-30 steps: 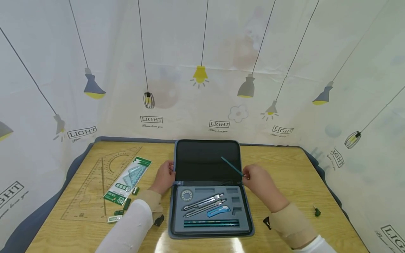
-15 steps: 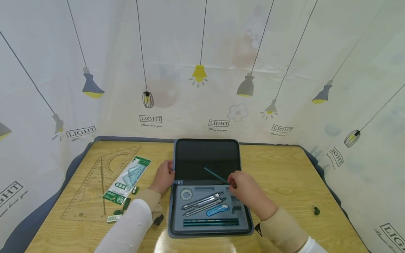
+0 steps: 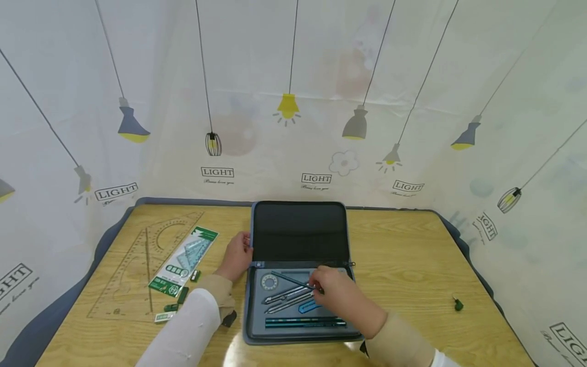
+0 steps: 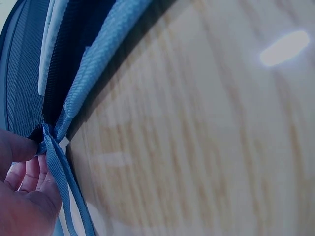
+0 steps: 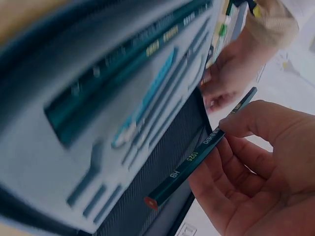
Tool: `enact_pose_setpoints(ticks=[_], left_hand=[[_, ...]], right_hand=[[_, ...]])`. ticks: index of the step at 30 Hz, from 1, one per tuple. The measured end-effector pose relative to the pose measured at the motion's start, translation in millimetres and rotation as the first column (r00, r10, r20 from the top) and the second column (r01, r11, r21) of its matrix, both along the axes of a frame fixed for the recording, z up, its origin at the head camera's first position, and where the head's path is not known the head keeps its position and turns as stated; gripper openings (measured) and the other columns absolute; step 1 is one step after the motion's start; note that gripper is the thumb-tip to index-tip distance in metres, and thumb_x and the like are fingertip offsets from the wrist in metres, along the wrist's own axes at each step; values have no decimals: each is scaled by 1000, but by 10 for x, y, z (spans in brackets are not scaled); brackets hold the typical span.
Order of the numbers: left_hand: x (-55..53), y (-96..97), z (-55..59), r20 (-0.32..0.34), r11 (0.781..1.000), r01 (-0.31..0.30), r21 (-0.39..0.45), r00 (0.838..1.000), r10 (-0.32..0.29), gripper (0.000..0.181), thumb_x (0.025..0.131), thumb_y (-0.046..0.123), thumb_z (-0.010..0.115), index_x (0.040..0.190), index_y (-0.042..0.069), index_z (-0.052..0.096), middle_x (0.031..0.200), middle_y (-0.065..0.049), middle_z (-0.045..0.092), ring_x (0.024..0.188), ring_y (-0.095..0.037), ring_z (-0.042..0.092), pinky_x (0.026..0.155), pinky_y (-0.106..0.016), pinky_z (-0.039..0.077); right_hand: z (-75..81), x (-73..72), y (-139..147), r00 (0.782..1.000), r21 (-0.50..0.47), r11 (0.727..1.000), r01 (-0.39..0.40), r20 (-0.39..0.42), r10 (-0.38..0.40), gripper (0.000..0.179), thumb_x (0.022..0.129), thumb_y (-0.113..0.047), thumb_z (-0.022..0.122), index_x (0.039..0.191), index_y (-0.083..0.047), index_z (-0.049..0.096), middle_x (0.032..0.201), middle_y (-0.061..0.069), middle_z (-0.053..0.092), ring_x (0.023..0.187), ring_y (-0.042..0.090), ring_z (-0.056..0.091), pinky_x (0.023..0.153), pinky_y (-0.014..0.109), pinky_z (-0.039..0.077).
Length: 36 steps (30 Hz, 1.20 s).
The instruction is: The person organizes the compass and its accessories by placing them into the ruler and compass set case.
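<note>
An open zip case (image 3: 300, 232) lies on the table with its lid back. My left hand (image 3: 236, 257) grips the case's left edge by the hinge; in the left wrist view its thumb and fingers pinch the fabric there. Over the grey tray (image 3: 257, 331), my right hand (image 3: 337, 290) holds a dark green pencil (image 5: 197, 153), marked HB, between thumb and fingers. Beneath it the tray bears two metal compasses (image 3: 284, 295), a round white disc (image 3: 269, 282) and a blue utility knife (image 3: 308, 307), partly hidden by the right hand. More green pencils (image 3: 298, 322) fill the front slot.
Left of the case lie a large clear set square (image 3: 147, 232), a packet of rulers (image 3: 183, 262), a white eraser (image 3: 164, 317) and small green pieces (image 3: 183, 295). A small dark green object (image 3: 458, 305) sits far right. A printed curtain (image 3: 261, 178) surrounds the table.
My right hand has carried the pencil left and toward me, from the case's right edge to above the tray. The left hand stays on the case's left edge.
</note>
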State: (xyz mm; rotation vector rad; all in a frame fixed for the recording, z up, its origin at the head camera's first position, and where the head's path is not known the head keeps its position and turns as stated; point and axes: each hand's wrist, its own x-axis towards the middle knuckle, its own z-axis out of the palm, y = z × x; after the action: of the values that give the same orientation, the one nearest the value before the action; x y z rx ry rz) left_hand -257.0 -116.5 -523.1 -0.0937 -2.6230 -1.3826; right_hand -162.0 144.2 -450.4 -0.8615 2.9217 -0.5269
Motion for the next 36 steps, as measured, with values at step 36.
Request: enact_pose_setpoints(ticks=[36], left_hand=[[-19,-24,-40,8,1000,-3,3,1000,3,29,82,-9,56,110,-10,53,89,-17,55,82,-27,54,76,-36,45]], right_hand=[[-228,305,-29,966,110,962,-249,94,239,9,76,-4,71,79,-13,70,77,-7,62,71,3,56,61,18,47]])
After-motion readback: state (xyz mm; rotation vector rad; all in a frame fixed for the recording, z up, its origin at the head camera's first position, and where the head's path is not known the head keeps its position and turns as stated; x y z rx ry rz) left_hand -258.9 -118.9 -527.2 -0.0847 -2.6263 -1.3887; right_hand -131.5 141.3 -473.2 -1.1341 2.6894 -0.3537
